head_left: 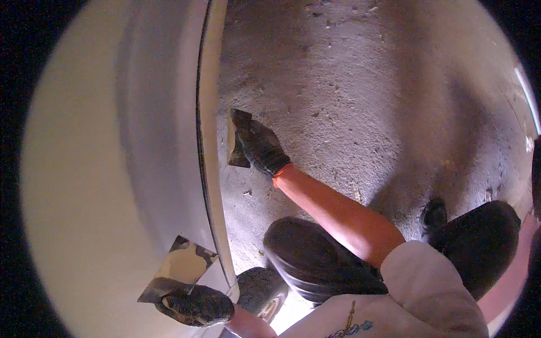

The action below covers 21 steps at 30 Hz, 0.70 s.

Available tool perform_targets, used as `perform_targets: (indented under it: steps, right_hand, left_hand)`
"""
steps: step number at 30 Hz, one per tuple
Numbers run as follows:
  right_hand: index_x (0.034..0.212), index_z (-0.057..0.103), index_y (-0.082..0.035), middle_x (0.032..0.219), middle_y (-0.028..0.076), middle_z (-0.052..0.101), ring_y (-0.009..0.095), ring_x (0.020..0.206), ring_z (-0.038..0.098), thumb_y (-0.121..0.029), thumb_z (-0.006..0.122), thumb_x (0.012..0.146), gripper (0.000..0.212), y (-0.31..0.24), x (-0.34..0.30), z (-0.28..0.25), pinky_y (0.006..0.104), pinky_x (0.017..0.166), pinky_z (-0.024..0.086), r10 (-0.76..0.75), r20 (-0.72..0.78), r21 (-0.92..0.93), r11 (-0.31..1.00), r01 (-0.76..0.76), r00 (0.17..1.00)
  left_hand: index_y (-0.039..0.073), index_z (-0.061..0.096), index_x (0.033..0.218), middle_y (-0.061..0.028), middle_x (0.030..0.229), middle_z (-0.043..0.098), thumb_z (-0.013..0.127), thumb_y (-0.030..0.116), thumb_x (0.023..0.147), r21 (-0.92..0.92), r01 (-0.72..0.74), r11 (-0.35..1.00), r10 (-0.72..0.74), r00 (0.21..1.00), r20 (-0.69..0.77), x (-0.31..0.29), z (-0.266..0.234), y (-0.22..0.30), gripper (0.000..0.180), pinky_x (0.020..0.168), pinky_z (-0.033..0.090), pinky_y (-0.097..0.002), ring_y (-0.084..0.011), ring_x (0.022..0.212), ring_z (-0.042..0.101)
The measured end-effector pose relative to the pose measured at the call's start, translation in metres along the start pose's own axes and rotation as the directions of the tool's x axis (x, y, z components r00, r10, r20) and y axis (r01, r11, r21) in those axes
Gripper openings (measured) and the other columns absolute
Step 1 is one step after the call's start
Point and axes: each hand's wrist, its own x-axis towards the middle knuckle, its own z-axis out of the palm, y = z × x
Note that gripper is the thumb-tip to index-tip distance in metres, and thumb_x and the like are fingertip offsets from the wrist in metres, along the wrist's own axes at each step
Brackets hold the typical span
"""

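My left hand (194,304), in a dark stained glove, is closed on the edge of a squarish flat spreader plate (149,287) smeared with cream-coloured paste (187,262). It is held in front of the pale panel (73,169), low on the left. My right hand (263,147), gloved in black with an orange cuff, grips a flat dark spreader blade (239,160) that carries a cream patch. That blade is just right of the panel's edge, above the floor in this view. Whether it touches the panel I cannot tell.
A long grey band (152,112) runs down the panel beside its dark-lined edge (200,112). Rough concrete floor (338,101) lies to the right. My dark-clad knees (307,256) are below, near a black rounded thing (259,287). At the right rim is a bare limb (510,281), owner unclear.
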Motion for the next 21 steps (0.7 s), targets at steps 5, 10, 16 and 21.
perform_targets:
  steps: [5, 10, 16, 21]
  right_hand:
    - [0.134, 0.048, -0.003, 0.122, 0.021, 0.058, 0.037, 0.11, 0.056, -0.019, 0.043, 0.096, 0.041, -0.014, -0.014, 0.027, 0.0427, 0.094, 0.046, 0.238, 0.165, 0.217, 0.938, -0.271, 0.957]
    - [0.116, 0.055, 0.002, 0.106, 0.019, 0.061, 0.037, 0.101, 0.056, -0.017, 0.045, 0.095, 0.03, -0.072, -0.026, 0.041, 0.0408, 0.089, 0.046, 0.141, -0.106, -0.013, 0.99, -0.143, 0.984]
    - [0.127, 0.054, -0.001, 0.09, 0.016, 0.058, 0.032, 0.085, 0.057, -0.008, 0.049, 0.088, 0.04, -0.089, -0.039, 0.041, 0.0418, 0.072, 0.05, -0.299, -0.4, -0.258, 0.944, 0.206, 0.866]
    - [0.106, 0.065, -0.002, 0.092, 0.013, 0.069, 0.022, 0.084, 0.067, -0.039, 0.048, 0.096, 0.041, -0.034, -0.021, 0.012, 0.036, 0.072, 0.053, 0.306, -0.108, 0.338, 0.906, -0.254, 0.946]
  left_hand:
    - [-0.003, 0.055, 0.126, -0.0231, 0.129, 0.055, 0.054, 0.019, 0.099, 0.224, -0.04, 0.974, 0.054, 0.997, -0.057, -0.004, -0.047, 0.013, 0.036, 0.099, 0.049, -0.0447, -0.0357, 0.121, 0.054]
    - [-0.005, 0.054, 0.127, -0.0245, 0.127, 0.056, 0.051, 0.02, 0.1, 0.594, -0.42, 0.686, 0.326, 0.908, 0.265, 0.008, -0.091, 0.015, 0.037, 0.097, 0.05, -0.0464, -0.0367, 0.118, 0.056]
    - [-0.006, 0.056, 0.124, -0.0273, 0.125, 0.056, 0.052, 0.019, 0.098, 0.467, -0.441, 0.767, 0.486, 0.874, 0.027, -0.038, -0.114, -0.044, 0.036, 0.095, 0.051, -0.0496, -0.039, 0.118, 0.056]
    - [-0.005, 0.05, 0.131, -0.0243, 0.129, 0.053, 0.051, 0.023, 0.097, -0.005, -0.066, 0.998, 0.066, 0.998, -0.015, -0.09, -0.095, -0.03, 0.044, 0.097, 0.049, -0.0464, -0.0361, 0.119, 0.053]
